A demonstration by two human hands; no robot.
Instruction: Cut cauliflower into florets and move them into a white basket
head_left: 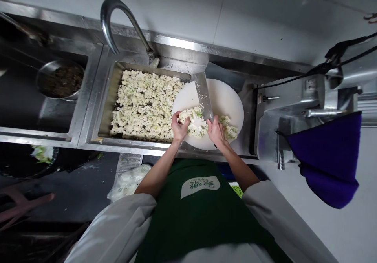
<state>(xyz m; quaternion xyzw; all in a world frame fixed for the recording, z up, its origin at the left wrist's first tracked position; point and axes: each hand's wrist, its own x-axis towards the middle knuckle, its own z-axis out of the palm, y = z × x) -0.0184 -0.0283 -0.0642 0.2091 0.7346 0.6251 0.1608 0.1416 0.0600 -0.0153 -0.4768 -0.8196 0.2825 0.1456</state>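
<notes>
My right hand (217, 132) is closed round the handle of a cleaver (203, 94), whose broad blade points away from me and carries small white crumbs. On the left side, my left hand (179, 127) grips a cauliflower head (198, 126), its cut pale stem facing up. Both are over a round white cutting board (229, 98). Loose cauliflower pieces (230, 128) lie on the board just right of my right hand. Left of the board, a sink basin (105, 115) is filled with many cut cauliflower florets (147, 106).
A curved faucet (123, 10) arches over the basin. In the left sink sits a metal pot (48, 94) with dark contents. A purple cloth (326, 157) hangs at the right, near a metal machine (272, 115). Below the counter lies a plastic bag (129, 180).
</notes>
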